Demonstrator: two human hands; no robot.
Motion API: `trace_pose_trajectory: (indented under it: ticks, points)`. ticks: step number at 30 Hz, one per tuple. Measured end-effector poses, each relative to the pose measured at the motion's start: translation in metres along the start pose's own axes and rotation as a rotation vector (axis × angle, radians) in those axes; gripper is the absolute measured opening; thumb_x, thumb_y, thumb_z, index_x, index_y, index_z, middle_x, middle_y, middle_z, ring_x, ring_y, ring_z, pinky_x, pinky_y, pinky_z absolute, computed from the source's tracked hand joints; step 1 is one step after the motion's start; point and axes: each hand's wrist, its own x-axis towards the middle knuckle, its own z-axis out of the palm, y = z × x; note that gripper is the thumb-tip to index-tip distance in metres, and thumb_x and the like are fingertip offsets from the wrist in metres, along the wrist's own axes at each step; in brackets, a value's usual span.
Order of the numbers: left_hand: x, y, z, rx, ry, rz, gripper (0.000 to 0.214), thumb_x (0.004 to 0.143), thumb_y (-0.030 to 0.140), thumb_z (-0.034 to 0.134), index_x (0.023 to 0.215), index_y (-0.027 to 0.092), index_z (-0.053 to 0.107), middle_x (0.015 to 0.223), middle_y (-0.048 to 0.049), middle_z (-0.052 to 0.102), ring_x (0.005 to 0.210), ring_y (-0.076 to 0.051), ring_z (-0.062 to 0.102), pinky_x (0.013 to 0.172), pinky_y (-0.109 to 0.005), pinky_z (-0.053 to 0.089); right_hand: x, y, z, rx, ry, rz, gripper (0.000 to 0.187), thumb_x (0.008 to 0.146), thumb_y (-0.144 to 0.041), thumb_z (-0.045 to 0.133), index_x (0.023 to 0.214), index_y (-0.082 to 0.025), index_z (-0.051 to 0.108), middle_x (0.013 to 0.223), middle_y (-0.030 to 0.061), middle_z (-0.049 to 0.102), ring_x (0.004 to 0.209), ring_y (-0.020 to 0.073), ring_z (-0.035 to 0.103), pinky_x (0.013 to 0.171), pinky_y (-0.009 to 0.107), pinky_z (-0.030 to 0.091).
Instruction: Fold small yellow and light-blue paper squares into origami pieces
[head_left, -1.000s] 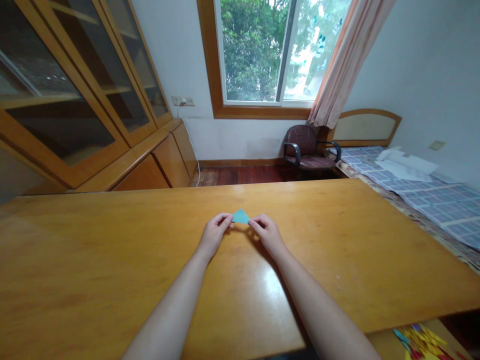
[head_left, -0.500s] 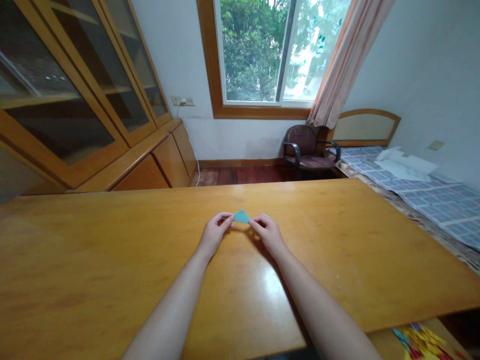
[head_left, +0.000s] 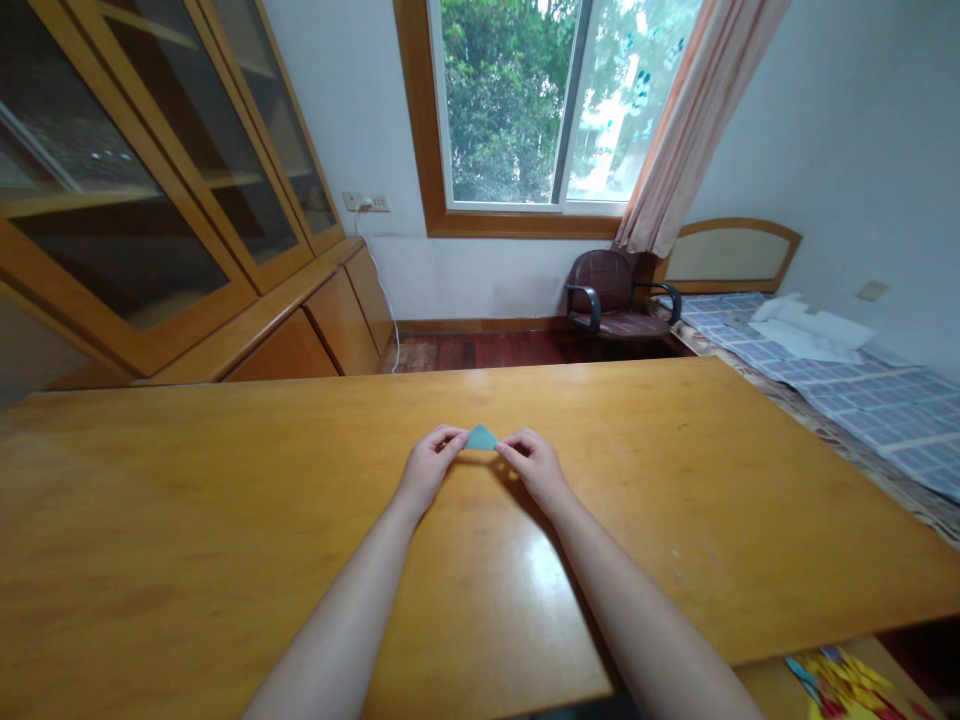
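Note:
A small blue-green piece of folded paper (head_left: pixel 481 438), triangular with its point away from me, is stretched between my two hands just above the wooden table (head_left: pixel 300 560). My left hand (head_left: pixel 435 460) pinches its left corner between thumb and fingers. At the right corner, my right hand (head_left: pixel 534 462) grips the paper in the same way. Both forearms reach in from the bottom of the view, and a shadow falls on the tabletop beneath the right one. The fingertips cover the paper's two side corners.
Beyond the table's far edge stands a dark red armchair (head_left: pixel 611 300) under the window. A glass-fronted cabinet (head_left: pixel 172 180) lines the left. The bed (head_left: pixel 885 400) is at the right. Below the near right edge lie colourful yellow and red items (head_left: pixel 844 685).
The paper's far point has dipped and shifted slightly left, and its face looks a little darker. My hands keep their pinch at both corners and have hardly moved.

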Motion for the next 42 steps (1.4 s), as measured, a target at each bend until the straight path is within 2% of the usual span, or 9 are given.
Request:
trace_pose_trajectory:
  ticks: [8, 15, 26, 42]
  points:
    - [0.001, 0.002, 0.0, 0.009, 0.015, 0.013, 0.025, 0.079, 0.042, 0.068, 0.079, 0.017, 0.072, 0.081, -0.0027, 0.068, 0.082, -0.019, 0.061, 0.077, -0.027, 0.046, 0.0, 0.003, 0.003, -0.02, 0.009, -0.012, 0.018, 0.084, -0.035, 0.066, 0.076, -0.019, 0.07, 0.074, 0.0014, 0.061, 0.065, 0.015, 0.056, 0.063, 0.027, 0.044]
    - [0.001, -0.002, 0.0, 0.036, 0.031, 0.021, 0.023, 0.08, 0.04, 0.068, 0.08, 0.018, 0.072, 0.082, -0.0023, 0.069, 0.081, -0.018, 0.061, 0.076, -0.026, 0.045, -0.001, 0.003, 0.004, -0.037, 0.05, -0.088, 0.016, 0.086, -0.032, 0.065, 0.095, -0.02, 0.07, 0.089, 0.0029, 0.062, 0.068, 0.0138, 0.055, 0.067, 0.027, 0.047]
    - [0.002, -0.002, 0.0, 0.072, 0.028, 0.018, 0.025, 0.079, 0.042, 0.067, 0.078, 0.017, 0.071, 0.082, -0.0036, 0.069, 0.081, -0.02, 0.062, 0.075, -0.028, 0.045, -0.005, -0.008, 0.005, -0.008, 0.0, -0.134, 0.019, 0.087, -0.027, 0.063, 0.102, -0.022, 0.071, 0.092, 0.003, 0.055, 0.068, 0.0125, 0.051, 0.059, 0.025, 0.044]
    - [0.001, 0.0, 0.002, 0.134, -0.003, 0.07, 0.022, 0.079, 0.039, 0.067, 0.077, 0.018, 0.072, 0.081, -0.0036, 0.069, 0.079, -0.019, 0.063, 0.072, -0.027, 0.047, -0.003, -0.001, 0.008, -0.032, -0.038, -0.111, 0.006, 0.082, -0.024, 0.066, 0.085, -0.02, 0.069, 0.092, 0.0024, 0.056, 0.067, 0.0115, 0.053, 0.061, 0.025, 0.045]
